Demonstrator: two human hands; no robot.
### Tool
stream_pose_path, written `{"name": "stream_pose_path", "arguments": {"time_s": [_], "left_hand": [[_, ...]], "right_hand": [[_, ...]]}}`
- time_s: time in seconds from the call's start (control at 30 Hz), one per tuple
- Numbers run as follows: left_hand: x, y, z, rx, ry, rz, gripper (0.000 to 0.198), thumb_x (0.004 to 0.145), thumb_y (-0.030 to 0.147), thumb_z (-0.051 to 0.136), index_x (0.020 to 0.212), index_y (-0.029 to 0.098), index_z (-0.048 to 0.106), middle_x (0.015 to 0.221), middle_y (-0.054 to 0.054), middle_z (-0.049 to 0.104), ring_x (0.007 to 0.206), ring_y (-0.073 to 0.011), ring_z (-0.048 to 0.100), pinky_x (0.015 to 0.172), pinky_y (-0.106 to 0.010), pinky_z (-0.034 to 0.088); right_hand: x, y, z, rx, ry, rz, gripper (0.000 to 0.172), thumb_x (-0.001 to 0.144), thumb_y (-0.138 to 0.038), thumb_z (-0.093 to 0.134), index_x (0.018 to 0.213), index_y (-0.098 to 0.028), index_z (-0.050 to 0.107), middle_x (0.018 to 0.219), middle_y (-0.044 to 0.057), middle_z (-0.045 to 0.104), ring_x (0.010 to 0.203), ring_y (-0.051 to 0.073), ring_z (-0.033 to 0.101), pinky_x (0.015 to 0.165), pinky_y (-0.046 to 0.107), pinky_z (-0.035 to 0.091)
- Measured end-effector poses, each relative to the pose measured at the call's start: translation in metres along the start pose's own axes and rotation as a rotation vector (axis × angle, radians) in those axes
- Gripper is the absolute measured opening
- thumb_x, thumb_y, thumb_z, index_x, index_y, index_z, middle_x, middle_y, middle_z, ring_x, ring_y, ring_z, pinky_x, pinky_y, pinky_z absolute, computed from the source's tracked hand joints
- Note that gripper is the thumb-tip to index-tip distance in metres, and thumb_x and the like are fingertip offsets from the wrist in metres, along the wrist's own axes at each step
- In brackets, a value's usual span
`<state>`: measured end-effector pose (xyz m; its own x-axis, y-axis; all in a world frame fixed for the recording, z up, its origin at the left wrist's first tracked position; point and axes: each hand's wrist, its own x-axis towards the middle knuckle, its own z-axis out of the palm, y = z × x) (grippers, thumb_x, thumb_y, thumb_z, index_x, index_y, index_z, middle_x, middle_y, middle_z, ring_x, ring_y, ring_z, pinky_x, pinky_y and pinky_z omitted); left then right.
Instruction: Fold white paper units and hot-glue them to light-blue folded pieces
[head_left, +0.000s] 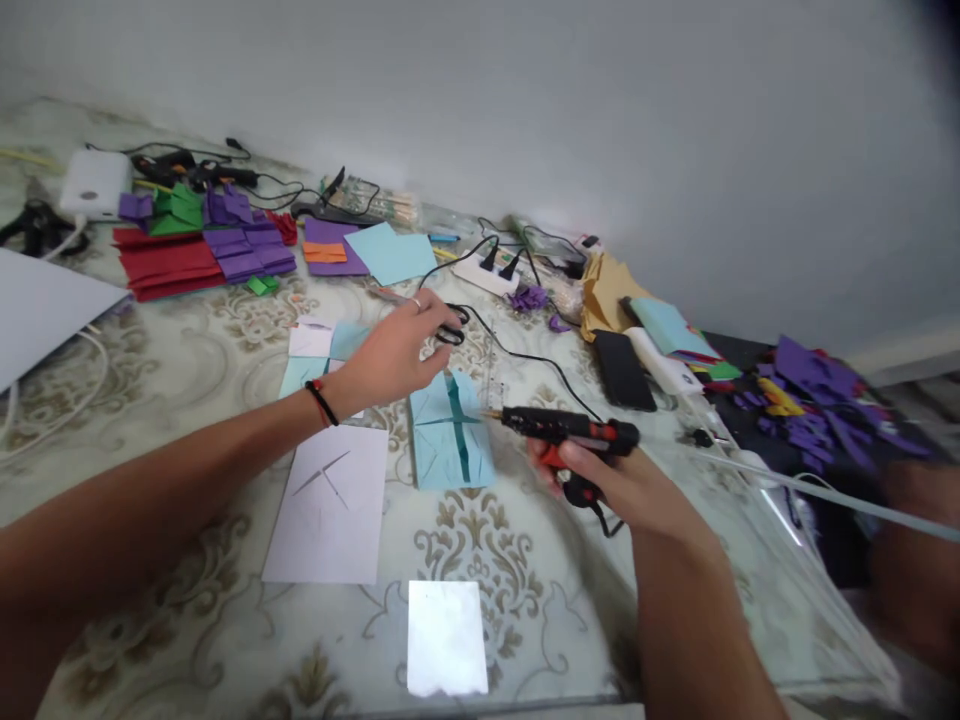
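Observation:
My left hand [405,345] reaches over the patterned tabletop with its fingers closed about a pair of scissors [451,334]. The black handle loops show at the fingertips, and a blade sticks out on the far side of the hand. In my right hand [592,475] is a black and red glue gun [562,428], its nozzle pointing left over a folded light blue paper piece [441,440] with a dark teal cross on it. To the left lies a white paper sheet [330,540] with cut slits. Partly behind my left wrist are smaller white and blue papers [309,345].
Folded red paper [169,262] and purple paper [251,250] lie at the back left. A white power strip [487,272] with plugs and cords sits at the back. A black phone [624,370] lies right; another person's blurred hand [915,560] shows at the right edge.

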<state>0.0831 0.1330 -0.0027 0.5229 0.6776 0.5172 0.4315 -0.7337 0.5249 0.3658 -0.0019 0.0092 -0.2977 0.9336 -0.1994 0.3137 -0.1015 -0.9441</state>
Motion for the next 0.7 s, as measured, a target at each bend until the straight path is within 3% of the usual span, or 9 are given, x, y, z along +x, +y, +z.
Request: {"name": "stream_pose_path", "arguments": {"time_s": [0.07, 0.13, 0.2, 0.23, 0.3, 0.37, 0.43, 0.53, 0.7], "left_hand": [[0.009, 0.023, -0.031, -0.004, 0.098, 0.077, 0.021, 0.094, 0.018, 0.058, 0.113, 0.015, 0.067, 0.117, -0.011, 0.068, 0.102, -0.0214, 0.066, 0.094, -0.036, 0.052], [0.011, 0.046, -0.061, 0.014, 0.115, 0.097, 0.018, 0.095, 0.022, 0.06, 0.11, 0.016, 0.068, 0.11, -0.008, 0.071, 0.097, -0.02, 0.066, 0.089, -0.034, 0.053], [0.002, 0.06, -0.081, 0.053, 0.07, 0.075, 0.016, 0.098, 0.027, 0.059, 0.108, 0.018, 0.068, 0.106, -0.006, 0.073, 0.093, -0.0194, 0.067, 0.086, -0.033, 0.053], [-0.007, 0.063, -0.086, 0.065, -0.007, 0.078, 0.017, 0.098, 0.03, 0.06, 0.108, 0.019, 0.069, 0.105, -0.006, 0.073, 0.091, -0.0191, 0.067, 0.083, -0.032, 0.053], [-0.031, 0.059, -0.088, 0.074, -0.232, 0.06, 0.023, 0.1, 0.036, 0.061, 0.115, 0.021, 0.068, 0.11, -0.006, 0.073, 0.091, -0.0193, 0.069, 0.084, -0.033, 0.054], [-0.058, 0.047, -0.085, 0.043, -0.515, 0.024, 0.039, 0.096, 0.034, 0.067, 0.134, 0.025, 0.063, 0.133, -0.009, 0.068, 0.116, -0.0242, 0.067, 0.101, -0.037, 0.052], [-0.082, 0.034, -0.084, 0.052, -0.704, -0.033, 0.068, 0.083, 0.034, 0.082, 0.145, 0.029, 0.056, 0.152, -0.01, 0.057, 0.141, -0.0324, 0.053, 0.115, -0.045, 0.045], [-0.106, 0.023, -0.085, 0.062, -0.79, -0.147, 0.092, 0.073, 0.028, 0.089, 0.155, 0.032, 0.047, 0.164, -0.01, 0.046, 0.15, -0.0373, 0.043, 0.122, -0.053, 0.039], [-0.12, 0.021, -0.086, 0.077, -0.79, -0.183, 0.088, 0.074, 0.015, 0.084, 0.153, 0.032, 0.049, 0.16, -0.009, 0.051, 0.149, -0.0366, 0.044, 0.122, -0.055, 0.037]], "right_hand": [[0.005, 0.006, -0.006, 0.148, 0.035, 0.066, 0.039, 0.091, -0.054, 0.073, 0.104, -0.017, 0.073, 0.083, 0.006, 0.069, 0.067, 0.016, 0.064, 0.055, 0.026, 0.052], [0.011, 0.01, -0.011, 0.25, 0.125, 0.071, 0.046, 0.081, -0.055, 0.082, 0.106, -0.017, 0.074, 0.095, 0.009, 0.072, 0.079, 0.019, 0.067, 0.066, 0.03, 0.059], [0.018, 0.014, -0.016, 0.272, 0.257, 0.084, 0.057, 0.07, -0.063, 0.087, 0.099, -0.017, 0.073, 0.097, 0.01, 0.073, 0.083, 0.02, 0.069, 0.074, 0.034, 0.062], [0.023, 0.016, -0.018, 0.267, 0.336, 0.095, 0.061, 0.066, -0.069, 0.086, 0.096, -0.017, 0.073, 0.096, 0.01, 0.074, 0.082, 0.021, 0.069, 0.076, 0.036, 0.062], [0.031, 0.023, -0.022, 0.254, 0.413, 0.106, 0.064, 0.067, -0.076, 0.08, 0.09, -0.018, 0.07, 0.09, 0.01, 0.074, 0.076, 0.021, 0.069, 0.071, 0.035, 0.062], [0.038, 0.03, -0.026, 0.229, 0.457, 0.136, 0.062, 0.074, -0.079, 0.071, 0.082, -0.017, 0.066, 0.076, 0.008, 0.071, 0.063, 0.018, 0.065, 0.059, 0.032, 0.059], [0.042, 0.036, -0.029, 0.189, 0.483, 0.179, 0.06, 0.083, -0.077, 0.06, 0.077, -0.017, 0.063, 0.064, 0.006, 0.066, 0.051, 0.016, 0.058, 0.048, 0.029, 0.051], [0.042, 0.04, -0.033, 0.099, 0.503, 0.244, 0.06, 0.094, -0.073, 0.046, 0.075, -0.018, 0.061, 0.054, 0.004, 0.06, 0.043, 0.015, 0.051, 0.041, 0.026, 0.041], [0.03, 0.038, -0.04, -0.149, 0.558, 0.339, 0.064, 0.103, -0.064, 0.032, 0.07, -0.017, 0.06, 0.051, 0.005, 0.059, 0.042, 0.015, 0.05, 0.044, 0.027, 0.037]]}}
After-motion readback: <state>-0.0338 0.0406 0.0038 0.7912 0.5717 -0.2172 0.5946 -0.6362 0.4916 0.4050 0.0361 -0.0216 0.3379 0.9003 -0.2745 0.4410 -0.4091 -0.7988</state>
